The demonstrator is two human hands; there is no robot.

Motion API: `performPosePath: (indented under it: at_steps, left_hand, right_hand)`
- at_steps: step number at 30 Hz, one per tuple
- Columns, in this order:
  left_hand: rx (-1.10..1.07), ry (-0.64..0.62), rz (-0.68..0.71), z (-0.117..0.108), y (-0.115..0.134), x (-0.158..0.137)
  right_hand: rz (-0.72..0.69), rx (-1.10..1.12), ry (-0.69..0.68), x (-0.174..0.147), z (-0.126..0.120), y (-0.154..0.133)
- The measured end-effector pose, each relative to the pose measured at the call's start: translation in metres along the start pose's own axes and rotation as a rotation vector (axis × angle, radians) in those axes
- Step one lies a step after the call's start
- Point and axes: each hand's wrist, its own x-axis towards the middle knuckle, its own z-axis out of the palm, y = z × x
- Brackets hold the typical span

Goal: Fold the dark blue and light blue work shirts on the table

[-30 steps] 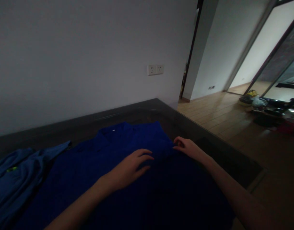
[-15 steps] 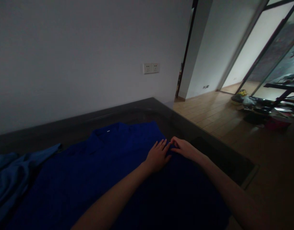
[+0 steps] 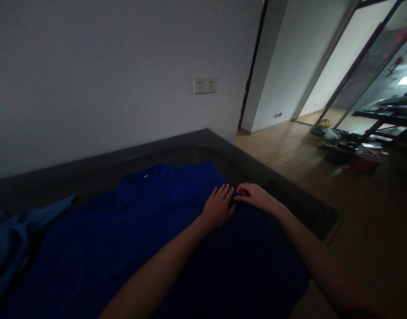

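A dark blue collared shirt [image 3: 170, 190] lies spread out on a dark tabletop [image 3: 219, 150], its collar toward the wall and a small white label showing inside the neck. My left hand [image 3: 219, 206] rests flat on the shirt near its right shoulder, fingers stretched out. Just right of it, my right hand [image 3: 251, 195] has curled fingers and thumb pinched at the shirt's edge, with a bit of blue cloth between the tips. The lower part of the shirt is in deep shadow.
A crumpled lighter blue garment [image 3: 13, 239] lies at the left. Behind the table stands a pale wall with a double power socket [image 3: 205, 85]. Wooden floor [image 3: 273, 146] runs along the right, with bags and clutter [image 3: 339, 141] by a dark stand [image 3: 382, 119].
The view has shifted slightly, so the scene sits a little higher and further left. My left hand stays flat on the shirt; my right fingers have shifted slightly at its edge.
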Motion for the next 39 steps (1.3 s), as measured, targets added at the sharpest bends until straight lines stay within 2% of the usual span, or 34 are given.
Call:
performPosePath:
  at_steps: [4,11,15,17,20,22,26,29,35,39]
  left_hand:
    - [0.006,0.042,0.014,-0.001,0.005,-0.003]
    - [0.013,0.064,0.086,0.001,0.011,-0.006]
    - [0.011,0.074,0.109,0.004,0.015,-0.007]
    - [0.009,0.076,0.109,0.006,0.017,-0.007]
    - [0.005,0.086,0.115,0.006,0.018,-0.008]
    - [0.002,0.091,0.135,0.006,0.019,-0.008]
    - [-0.008,0.065,0.168,0.004,0.02,-0.009]
    - [-0.026,0.036,0.168,0.004,0.02,-0.009]
    - [-0.077,0.036,0.151,0.006,0.02,-0.008]
    - [-0.102,0.04,0.146,0.005,0.02,-0.008]
  right_hand:
    - [0.009,-0.101,0.005,0.001,0.007,-0.001]
    - [0.082,-0.187,0.013,-0.002,0.003,-0.004]
    - [0.144,-0.187,0.12,0.0,0.0,-0.004]
    - [0.101,-0.11,0.183,0.009,-0.002,-0.006]
    - [-0.04,0.032,0.199,0.042,-0.006,-0.014]
    - [-0.079,0.057,0.193,0.076,-0.007,-0.02]
    - [0.009,-0.024,0.142,0.152,-0.006,-0.027]
    - [0.04,-0.054,0.057,0.194,-0.001,-0.024]
    - [0.071,-0.14,-0.163,0.23,0.005,-0.01]
    - [0.084,-0.215,-0.209,0.237,0.004,-0.001]
